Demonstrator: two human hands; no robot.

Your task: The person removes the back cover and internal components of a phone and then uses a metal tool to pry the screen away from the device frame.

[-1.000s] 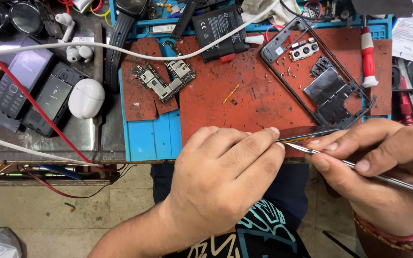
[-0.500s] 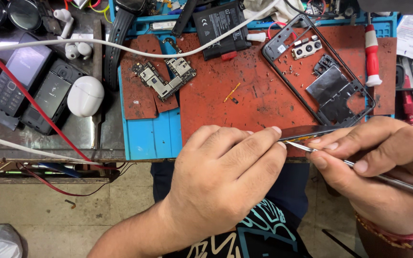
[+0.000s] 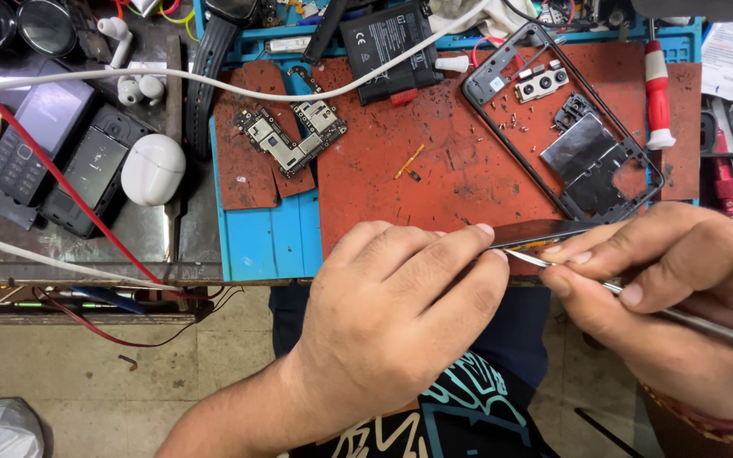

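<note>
Little has changed: left hand (image 3: 400, 314) still pinches a thin dark part (image 3: 545, 231), probably a panel; right hand (image 3: 672, 297), at three o'clock, keeps gripping tweezers (image 3: 689, 315).

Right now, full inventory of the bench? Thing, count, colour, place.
Mat: 1, red on blue, centre.
Frame: 1, black, mat right.
Board: 1, green-grey, mat left.
Battery: 1, black, mat top.
Screwdriver: 1, red-white, right of frame.
Phones: 2, dark, far left.
Earbud case: 1, white, beside phones.
Cable: 1, white, across top.
Part: 1, dark thin, mat front edge, between both hands.
Tweezers: 1, metal, right hand.
Left hand: pinching part.
Right hand: holding tweezers.
</note>
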